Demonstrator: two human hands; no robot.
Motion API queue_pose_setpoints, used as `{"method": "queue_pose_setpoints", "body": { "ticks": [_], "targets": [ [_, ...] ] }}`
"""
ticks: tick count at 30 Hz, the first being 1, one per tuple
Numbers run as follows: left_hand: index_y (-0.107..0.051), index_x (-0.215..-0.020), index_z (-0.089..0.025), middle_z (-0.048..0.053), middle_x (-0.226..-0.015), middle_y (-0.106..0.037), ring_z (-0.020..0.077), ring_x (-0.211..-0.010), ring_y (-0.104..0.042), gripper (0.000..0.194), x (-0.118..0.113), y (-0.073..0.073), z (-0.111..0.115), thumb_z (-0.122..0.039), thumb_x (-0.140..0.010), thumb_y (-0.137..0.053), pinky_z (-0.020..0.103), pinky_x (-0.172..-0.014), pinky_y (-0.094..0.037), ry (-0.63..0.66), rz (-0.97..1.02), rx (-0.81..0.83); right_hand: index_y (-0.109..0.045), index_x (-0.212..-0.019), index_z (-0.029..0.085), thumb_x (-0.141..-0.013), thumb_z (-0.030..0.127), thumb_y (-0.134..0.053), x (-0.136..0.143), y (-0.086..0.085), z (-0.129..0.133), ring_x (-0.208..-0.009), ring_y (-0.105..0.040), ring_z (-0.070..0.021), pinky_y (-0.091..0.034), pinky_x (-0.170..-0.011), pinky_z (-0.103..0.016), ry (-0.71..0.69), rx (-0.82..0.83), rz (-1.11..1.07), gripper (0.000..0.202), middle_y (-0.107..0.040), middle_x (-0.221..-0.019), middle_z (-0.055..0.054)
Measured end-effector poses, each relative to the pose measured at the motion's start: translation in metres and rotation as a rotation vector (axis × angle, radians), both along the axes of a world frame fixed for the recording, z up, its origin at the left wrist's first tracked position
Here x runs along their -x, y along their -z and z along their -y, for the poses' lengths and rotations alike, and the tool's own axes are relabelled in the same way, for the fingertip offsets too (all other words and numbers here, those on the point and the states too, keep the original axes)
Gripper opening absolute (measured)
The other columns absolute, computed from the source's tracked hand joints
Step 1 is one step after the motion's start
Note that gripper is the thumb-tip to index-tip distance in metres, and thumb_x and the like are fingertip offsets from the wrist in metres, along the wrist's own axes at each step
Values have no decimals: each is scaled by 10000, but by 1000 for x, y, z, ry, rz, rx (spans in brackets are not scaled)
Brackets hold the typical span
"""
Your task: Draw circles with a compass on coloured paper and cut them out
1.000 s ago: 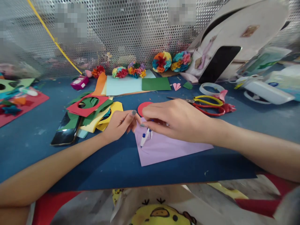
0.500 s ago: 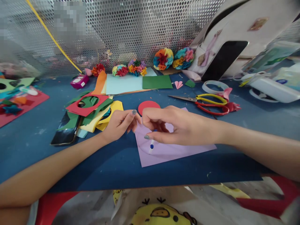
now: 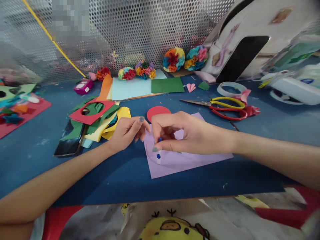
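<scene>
A sheet of purple paper (image 3: 175, 163) lies on the blue table before me, with a faint curved line near its left side. Above the paper, my right hand (image 3: 175, 133) is closed, thumb and index finger round a slim white pen with blue parts (image 3: 158, 156); the fingers hide part of it. My left hand (image 3: 127, 131) is at the sheet's upper left edge, fingers loosely bent and slightly apart, with nothing seen in them. Just behind the hands lies a red paper disc (image 3: 158, 112), partly covered by the right hand.
Scissors (image 3: 225, 106) and a tape roll (image 3: 232, 89) lie to the right. Paper scraps (image 3: 93, 110) cover part of a phone (image 3: 70, 141) on the left. Behind are green paper (image 3: 167, 85), pale blue paper (image 3: 131, 89), paper flowers (image 3: 174, 60), a bag (image 3: 250, 26) and a black phone (image 3: 242, 58).
The pen's blue upper part now shows between my right thumb and index finger, and the pen has shifted slightly left and stands more upright. My left hand has barely moved.
</scene>
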State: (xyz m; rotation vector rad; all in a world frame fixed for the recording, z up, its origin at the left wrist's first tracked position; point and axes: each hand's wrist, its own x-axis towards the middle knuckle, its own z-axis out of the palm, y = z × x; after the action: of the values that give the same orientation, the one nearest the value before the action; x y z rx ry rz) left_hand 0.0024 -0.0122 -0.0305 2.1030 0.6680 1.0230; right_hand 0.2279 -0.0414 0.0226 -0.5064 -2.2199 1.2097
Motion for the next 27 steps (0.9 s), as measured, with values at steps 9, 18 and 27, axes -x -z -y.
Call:
{"method": "queue_pose_setpoints", "body": {
  "ticks": [9, 18, 27],
  "targets": [
    [-731, -777, -146, 8, -514, -633, 75, -383, -529, 589, 3, 0, 1, -523, -1107, -423, 165, -414, -427, -12, -40, 79, -647, -770, 160, -924, 203, -773, -14, -16, -11, -677, -591, -87, -452, -618, -210, -78, -21, 72, 204, -681, -751, 24],
    [-733, -819, -145, 9, -528, -640, 82, -392, -539, 577, 3, 3, 2, -553, -1097, -433, 176, -415, -441, -15, -32, 140, -688, -745, 169, -939, 350, -793, -20, -24, -15, -805, -648, -125, -482, -711, -251, -94, -68, 93, 285, -714, -840, -26],
    [-730, -822, -148, 7, -532, -644, 84, -391, -551, 582, 3, 4, 1, -564, -1095, -429, 183, -404, -424, -13, -28, 150, -724, -781, 168, -906, 295, -820, -28, -25, -22, -782, -643, -125, -469, -651, -246, -110, -61, 132, 202, -711, -843, -26]
  ]
}}
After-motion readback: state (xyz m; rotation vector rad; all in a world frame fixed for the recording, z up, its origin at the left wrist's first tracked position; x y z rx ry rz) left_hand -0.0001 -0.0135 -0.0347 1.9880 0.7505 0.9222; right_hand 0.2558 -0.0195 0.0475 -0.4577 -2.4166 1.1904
